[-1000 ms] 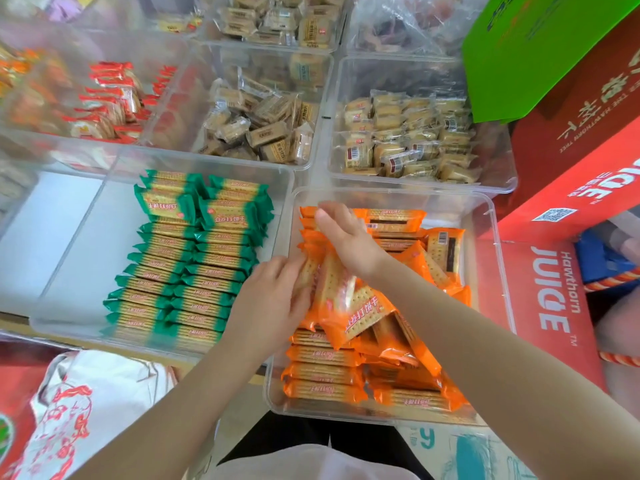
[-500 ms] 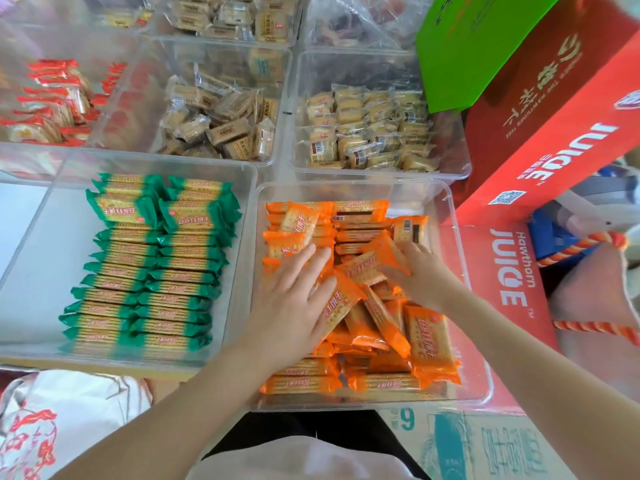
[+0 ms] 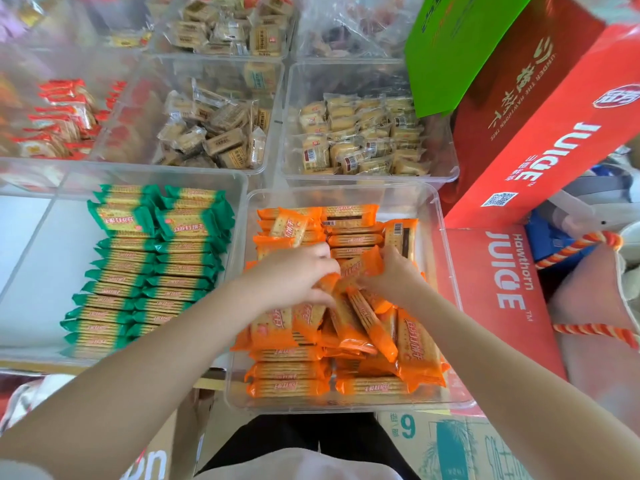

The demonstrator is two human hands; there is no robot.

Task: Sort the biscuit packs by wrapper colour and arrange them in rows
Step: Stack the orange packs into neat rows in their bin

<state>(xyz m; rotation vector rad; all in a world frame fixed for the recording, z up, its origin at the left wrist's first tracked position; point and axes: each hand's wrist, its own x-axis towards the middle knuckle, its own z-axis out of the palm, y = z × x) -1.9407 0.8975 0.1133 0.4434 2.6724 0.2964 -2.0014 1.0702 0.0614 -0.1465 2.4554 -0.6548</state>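
Note:
Orange biscuit packs [image 3: 419, 344] fill a clear bin [image 3: 446, 258], some in neat rows along the left and far side, many loose and tilted in the middle. My left hand [image 3: 294, 278] grips loose orange packs at the bin's centre. My right hand [image 3: 391, 275] holds an orange pack [image 3: 360, 268] right beside it, fingers curled round it. Green biscuit packs [image 3: 152, 268] lie in two tidy rows in the clear bin [image 3: 41, 244] to the left.
Behind stand clear bins of beige packs [image 3: 214, 133], pale packs [image 3: 360, 136] and red packs [image 3: 59, 119]. Red juice cartons [image 3: 540, 133] and a green box [image 3: 453, 46] crowd the right side. A cardboard box [image 3: 450, 445] sits below the orange bin.
Both hands have come together at the middle of the orange bin. The left hand, flat on the packs before, now grips some; the right hand has lifted one pack.

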